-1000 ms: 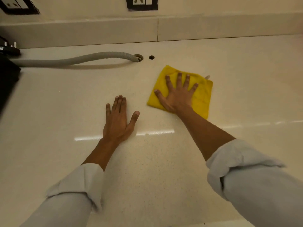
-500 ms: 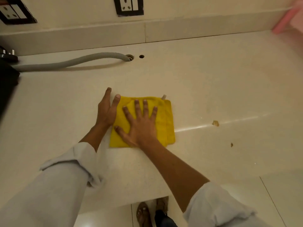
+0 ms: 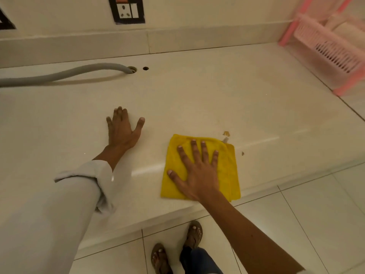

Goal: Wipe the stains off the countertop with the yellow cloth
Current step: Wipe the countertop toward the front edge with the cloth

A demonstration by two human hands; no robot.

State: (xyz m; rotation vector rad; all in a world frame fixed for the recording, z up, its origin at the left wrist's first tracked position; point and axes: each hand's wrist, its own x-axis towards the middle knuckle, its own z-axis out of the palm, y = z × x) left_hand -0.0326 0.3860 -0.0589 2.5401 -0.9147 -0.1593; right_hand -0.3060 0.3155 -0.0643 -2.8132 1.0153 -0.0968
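Item: folded square yellow microfibre cloth (image 3: 231, 171), lying flat near the front edge of the pale speckled stone table (image 3: 197, 99).

Right hand (image 3: 197, 173): grip spread wide, palm pressing the cloth.

Left hand (image 3: 122, 129): flat, empty, bracing.

Small brown stains (image 3: 226, 133) sit just beyond the cloth's far right corner.

Risk: sweeping outward may push crumbs onto the floor.

Long axis: seemingly front-to-back, tag corner pointing away.

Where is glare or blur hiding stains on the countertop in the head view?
Head view: a bright glare streak crosses the cream stone countertop left of the yellow cloth; the pink plastic rack is blurred; the two small brown stains stay readable.
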